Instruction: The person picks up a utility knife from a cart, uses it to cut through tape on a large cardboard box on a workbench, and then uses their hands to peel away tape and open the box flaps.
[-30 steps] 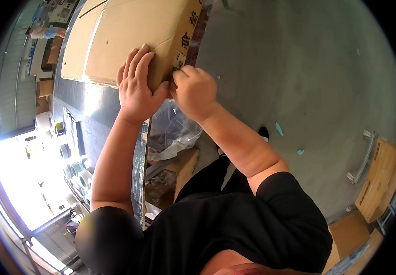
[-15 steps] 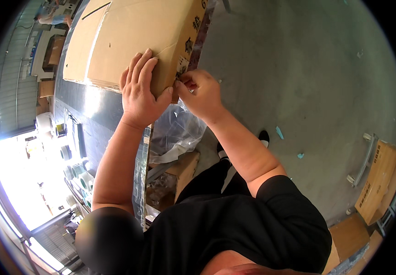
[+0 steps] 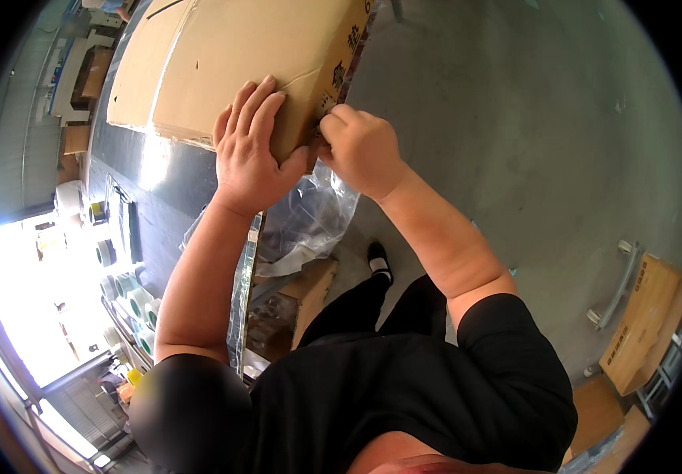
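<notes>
A large brown cardboard box (image 3: 230, 55) lies on a dark table (image 3: 131, 166), with dark printing down its right side. Flat on its top near the front corner rests my left hand (image 3: 251, 154), fingers stretched out and thumb toward the corner. My right hand (image 3: 363, 150) is at the box's right side by that corner, its fingers curled in a pinch against the cardboard. Whatever those fingertips hold, if anything, is hidden behind the hand. Clear plastic film (image 3: 305, 217) hangs just below the corner.
Rolls of tape (image 3: 131, 296) stand at the table's left part. An open carton (image 3: 313, 288) with plastic sits under the table edge. Right of me are a flat carton (image 3: 645, 316) and a wheeled metal frame (image 3: 617, 284) on the grey floor (image 3: 514, 142).
Both hands have shifted slightly right in the picture along with the box. My right hand has turned, its fingers now more closed over the box's side. One of my feet has stepped.
</notes>
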`<state>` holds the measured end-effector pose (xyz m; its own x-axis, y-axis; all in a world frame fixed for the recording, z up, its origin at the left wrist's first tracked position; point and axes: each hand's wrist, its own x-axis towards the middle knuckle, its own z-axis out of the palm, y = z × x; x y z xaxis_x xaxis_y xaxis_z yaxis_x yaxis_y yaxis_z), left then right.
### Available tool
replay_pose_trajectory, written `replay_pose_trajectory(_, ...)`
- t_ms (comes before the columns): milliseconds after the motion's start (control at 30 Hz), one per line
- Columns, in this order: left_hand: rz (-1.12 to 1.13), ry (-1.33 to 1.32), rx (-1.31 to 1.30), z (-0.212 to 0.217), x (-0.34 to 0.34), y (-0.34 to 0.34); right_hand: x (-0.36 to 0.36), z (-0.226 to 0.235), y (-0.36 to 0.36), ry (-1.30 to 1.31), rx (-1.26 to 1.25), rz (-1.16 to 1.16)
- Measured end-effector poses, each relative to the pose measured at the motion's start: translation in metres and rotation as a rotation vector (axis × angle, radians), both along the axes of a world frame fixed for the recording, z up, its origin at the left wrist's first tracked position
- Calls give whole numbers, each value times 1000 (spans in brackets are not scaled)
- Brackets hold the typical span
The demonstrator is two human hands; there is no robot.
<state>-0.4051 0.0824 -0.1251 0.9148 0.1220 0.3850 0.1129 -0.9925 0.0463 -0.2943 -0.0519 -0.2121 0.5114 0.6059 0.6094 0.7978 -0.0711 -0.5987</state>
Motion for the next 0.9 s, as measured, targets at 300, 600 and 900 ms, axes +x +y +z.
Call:
replay_pose_trajectory(300, 9, -3, -8, 1, -4, 2, -19, -18, 4, 584, 192, 0)
replay_pose_trajectory(600, -6, -25, 17, -2, 0, 1, -28, -36, 11, 230, 128, -185)
replay_pose_trajectory(900, -1, -23, 3, -4, -1, 1, 15, -18, -4, -100, 3, -116)
